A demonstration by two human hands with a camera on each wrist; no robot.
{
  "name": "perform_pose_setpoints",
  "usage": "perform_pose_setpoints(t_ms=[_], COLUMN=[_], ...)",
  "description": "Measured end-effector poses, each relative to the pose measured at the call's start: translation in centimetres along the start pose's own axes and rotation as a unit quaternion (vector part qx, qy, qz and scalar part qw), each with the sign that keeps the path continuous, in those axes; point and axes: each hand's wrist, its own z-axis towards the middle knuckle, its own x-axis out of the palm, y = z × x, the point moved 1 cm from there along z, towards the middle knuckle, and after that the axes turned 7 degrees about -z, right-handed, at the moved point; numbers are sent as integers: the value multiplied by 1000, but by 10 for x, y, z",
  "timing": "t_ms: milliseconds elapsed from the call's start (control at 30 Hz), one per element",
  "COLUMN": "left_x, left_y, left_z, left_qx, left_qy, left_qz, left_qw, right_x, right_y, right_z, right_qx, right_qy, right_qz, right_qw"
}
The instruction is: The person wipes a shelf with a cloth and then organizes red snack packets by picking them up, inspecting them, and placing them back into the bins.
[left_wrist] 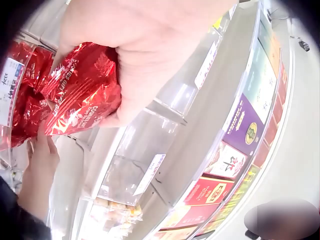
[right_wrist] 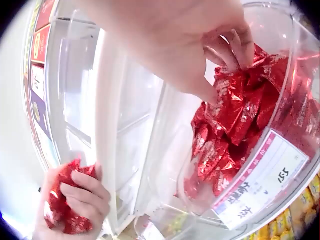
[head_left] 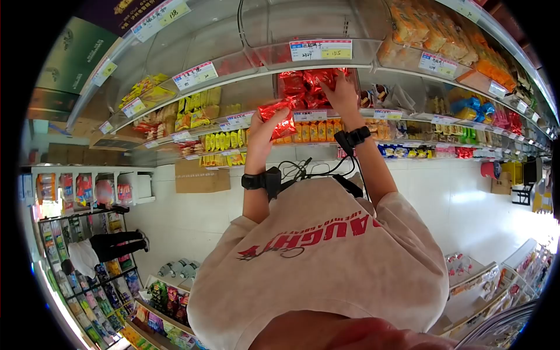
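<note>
My left hand point(head_left: 261, 135) grips a shiny red foil cookie packet point(left_wrist: 85, 92), its fingers curled round it in front of the shelf. The right wrist view shows the same red packet point(right_wrist: 67, 200) bulging out between those fingers. My right hand point(head_left: 344, 98) reaches into a clear plastic bin point(right_wrist: 182, 187) heaped with more red packets point(right_wrist: 240, 115). Its thumb and curled fingers pinch at a packet on top of the heap, and the fingertips are partly hidden among the foil. A handwritten price label point(right_wrist: 260, 175) sits on the bin's front.
Above the bin is another clear shelf compartment with a price tag point(head_left: 321, 50). Yellow snack packs point(head_left: 198, 108) lie to the left, orange packs point(head_left: 318, 129) below. A cardboard box point(head_left: 202, 177) stands on the floor, and another person point(head_left: 84, 256) is at the far left shelves.
</note>
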Motion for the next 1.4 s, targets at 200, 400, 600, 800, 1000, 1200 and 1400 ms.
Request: perform_pose_setpoints(t_ms=[200,400,600,800,1000,1200,1400], left_x=[12,24,69,71,57,26,10], left_y=[7,22,43,47,40,13,-14], left_z=[1,8,4,-1,-7,-6,-15], left_qx=[36,14,0,-2,0,9,88], left_qy=[-10,-97,-51,3,-40,-54,-16], left_qz=[-39,-72,-79,-3,-20,-42,-50], left_qw=[999,993,996,1000,999,998,995], right_x=[1,-68,-85,-75,-71,-65,-49], right_y=[-7,8,22,16,22,-4,-30], right_z=[7,-6,-46,-61,-62,0,23], right_qx=[-4,100,42,67,73,-70,-227], right_qy=[35,158,281,209,295,133,203], right_qz=[114,522,529,561,553,266,-30], right_qw=[993,832,800,799,775,952,952])
